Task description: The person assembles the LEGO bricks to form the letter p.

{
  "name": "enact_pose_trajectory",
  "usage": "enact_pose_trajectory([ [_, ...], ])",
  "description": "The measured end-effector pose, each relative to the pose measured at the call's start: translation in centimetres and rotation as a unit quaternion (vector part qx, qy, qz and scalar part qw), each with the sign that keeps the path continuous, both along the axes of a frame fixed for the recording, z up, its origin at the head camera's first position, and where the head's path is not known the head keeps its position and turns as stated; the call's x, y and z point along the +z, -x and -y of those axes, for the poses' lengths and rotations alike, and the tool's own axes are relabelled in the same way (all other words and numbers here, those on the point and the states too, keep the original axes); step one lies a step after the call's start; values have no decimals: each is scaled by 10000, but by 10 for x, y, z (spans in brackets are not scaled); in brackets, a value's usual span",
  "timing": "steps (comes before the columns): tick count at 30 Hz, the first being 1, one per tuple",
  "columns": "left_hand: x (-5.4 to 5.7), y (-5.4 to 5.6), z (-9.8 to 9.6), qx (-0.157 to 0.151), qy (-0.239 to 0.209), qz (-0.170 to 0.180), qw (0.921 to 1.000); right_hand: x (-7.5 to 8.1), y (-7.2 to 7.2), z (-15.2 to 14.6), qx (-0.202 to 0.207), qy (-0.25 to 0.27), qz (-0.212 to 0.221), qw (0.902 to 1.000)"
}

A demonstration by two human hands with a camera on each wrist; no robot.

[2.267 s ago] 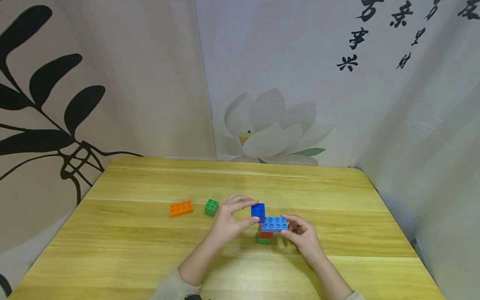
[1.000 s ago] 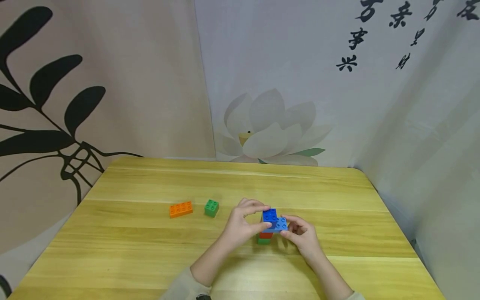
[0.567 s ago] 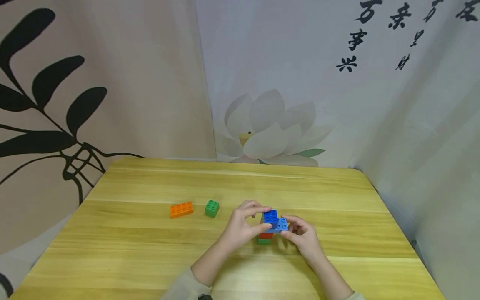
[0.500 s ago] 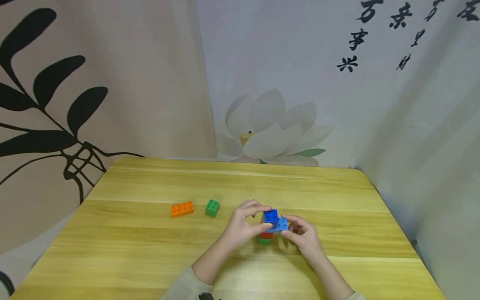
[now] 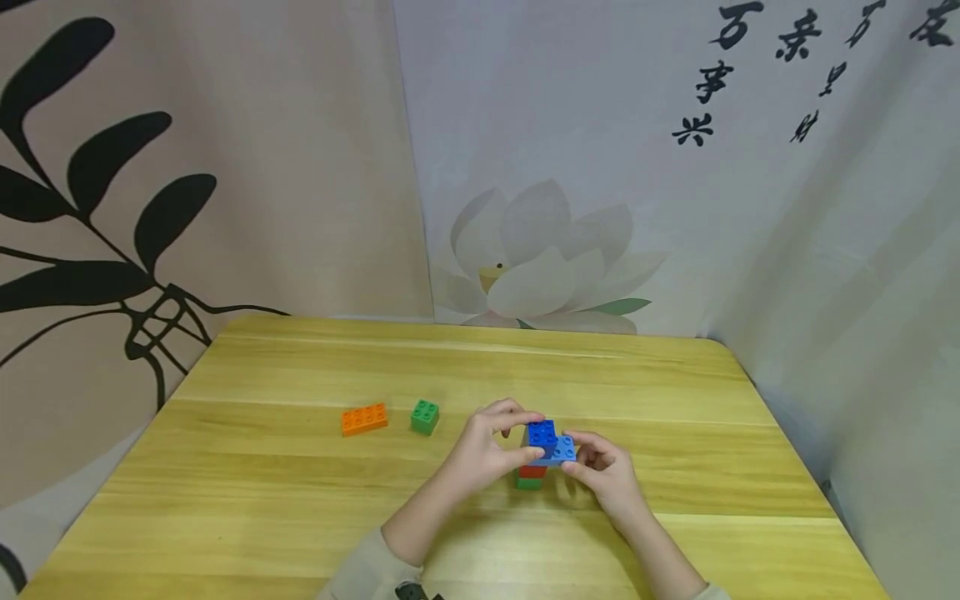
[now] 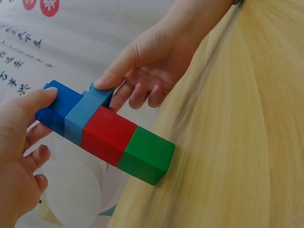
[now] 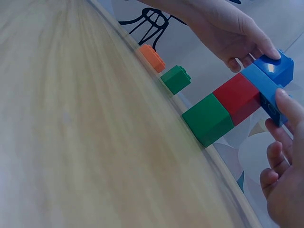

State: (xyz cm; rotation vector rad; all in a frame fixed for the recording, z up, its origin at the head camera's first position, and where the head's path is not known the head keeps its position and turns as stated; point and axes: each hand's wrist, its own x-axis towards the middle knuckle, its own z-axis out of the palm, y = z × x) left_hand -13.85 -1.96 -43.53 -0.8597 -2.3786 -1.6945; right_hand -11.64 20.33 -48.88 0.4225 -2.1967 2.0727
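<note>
A small tower of toy building blocks stands on the table: a green block (image 6: pixel 146 154) at the bottom, a red block (image 6: pixel 109 135) on it, then a longer light blue block (image 5: pixel 564 448) jutting out to the right. On the left half of the light blue block sits a dark blue block (image 5: pixel 541 437). My left hand (image 5: pixel 483 443) pinches the dark blue block between thumb and fingers. My right hand (image 5: pixel 606 472) pinches the jutting right end of the light blue block. In the right wrist view the dark blue block (image 7: pixel 278 68) touches the light blue one.
To the left on the wooden table (image 5: pixel 300 500) lie an orange block (image 5: pixel 364 419) and a second green block (image 5: pixel 424 417), apart from each other. A printed curtain (image 5: pixel 555 150) hangs behind the table.
My left hand has moved right with the dark blue block, from beside the light blue block onto its left half. In the last half second nothing has visibly moved; the right hand stays in place.
</note>
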Motion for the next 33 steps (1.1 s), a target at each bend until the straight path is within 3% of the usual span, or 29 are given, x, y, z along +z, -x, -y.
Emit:
enact_pose_trajectory([
  [16, 4, -3, -4, 124, -173, 676, 9975, 1, 0, 1, -48, 112, 40, 9999],
  [24, -3, 0, 0, -12, -351, 523, 9980, 1, 0, 1, 27, 120, -63, 9999],
  [33, 3, -1, 13, 15, -286, 621, 9977, 1, 0, 2, -76, 3, -80, 9999],
])
